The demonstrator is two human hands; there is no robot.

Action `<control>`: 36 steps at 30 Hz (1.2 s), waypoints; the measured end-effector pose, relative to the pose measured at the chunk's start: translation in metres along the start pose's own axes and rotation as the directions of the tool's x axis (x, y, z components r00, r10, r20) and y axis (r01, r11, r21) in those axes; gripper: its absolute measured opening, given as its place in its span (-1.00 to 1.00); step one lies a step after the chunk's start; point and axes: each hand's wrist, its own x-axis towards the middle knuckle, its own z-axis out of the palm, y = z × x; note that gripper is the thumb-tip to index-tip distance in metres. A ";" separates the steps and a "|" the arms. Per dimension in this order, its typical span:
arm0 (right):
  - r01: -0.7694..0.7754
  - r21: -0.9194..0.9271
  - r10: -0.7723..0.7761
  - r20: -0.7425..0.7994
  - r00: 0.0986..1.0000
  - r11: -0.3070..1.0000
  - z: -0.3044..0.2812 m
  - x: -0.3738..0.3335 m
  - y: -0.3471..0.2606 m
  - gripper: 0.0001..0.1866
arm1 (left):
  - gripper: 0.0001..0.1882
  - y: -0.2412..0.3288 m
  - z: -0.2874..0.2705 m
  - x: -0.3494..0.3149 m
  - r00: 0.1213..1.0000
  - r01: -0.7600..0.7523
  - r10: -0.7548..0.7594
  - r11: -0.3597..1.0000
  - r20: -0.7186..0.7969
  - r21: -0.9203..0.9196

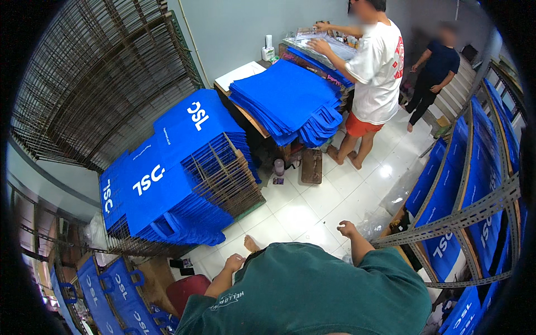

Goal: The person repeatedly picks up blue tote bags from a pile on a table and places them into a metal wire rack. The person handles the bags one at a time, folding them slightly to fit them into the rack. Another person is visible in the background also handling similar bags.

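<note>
My left hand (234,263) is low beside the front of my green shirt (312,290). Its fingers are small in view and partly turned away, so their hold cannot be made out. Out to the right, over the white tiled floor, my right hand (347,228) hangs in the air with loosely bent fingers apart and nothing in them. Closest ahead on the left is a stack of blue fabric bags (184,151) with white print, layered between wire drying racks (223,176). Neither hand touches it.
A pile of blue bags (285,95) covers a table. Beside it a person in a white shirt (377,72) reaches over a printing workplace; another person (438,64) stands farther back. Metal racks (463,206) with blue panels line the right. A red stool (187,290) is lower left.
</note>
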 end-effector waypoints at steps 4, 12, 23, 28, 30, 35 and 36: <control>0.035 -0.043 -0.034 0.007 0.999 0.998 0.005 0.000 0.006 -0.52 | -0.60 -0.015 0.003 -0.007 0.999 0.032 -0.032 0.999 -0.001 0.030; 0.034 -0.064 -0.035 -0.011 0.999 0.997 0.005 -0.002 0.002 -0.52 | -0.63 -0.034 0.016 -0.001 0.997 -0.074 0.075 0.992 -0.001 -0.097; 0.055 -0.086 -0.055 0.006 0.998 0.995 0.002 -0.011 0.000 -0.50 | -0.63 -0.010 0.007 -0.003 1.000 -0.004 0.004 1.000 0.011 -0.002; -0.005 -0.078 0.008 0.037 0.999 0.997 -0.003 -0.015 -0.006 -0.49 | -0.63 -0.034 0.007 0.006 1.000 -0.008 0.008 0.999 -0.005 -0.040; -0.033 -0.055 0.037 0.060 0.997 0.998 -0.004 -0.012 -0.007 -0.49 | -0.63 -0.039 0.008 0.009 1.000 -0.025 0.026 0.999 0.011 -0.047; -0.005 -0.079 0.009 0.046 0.999 0.997 -0.002 -0.026 -0.044 -0.48 | -0.64 -0.033 -0.008 0.000 1.000 -0.019 0.018 0.998 -0.020 -0.058; -0.012 -0.074 0.015 0.039 0.999 0.997 -0.002 -0.029 -0.047 -0.48 | -0.64 -0.039 -0.008 0.006 0.999 -0.045 0.044 0.998 -0.027 -0.049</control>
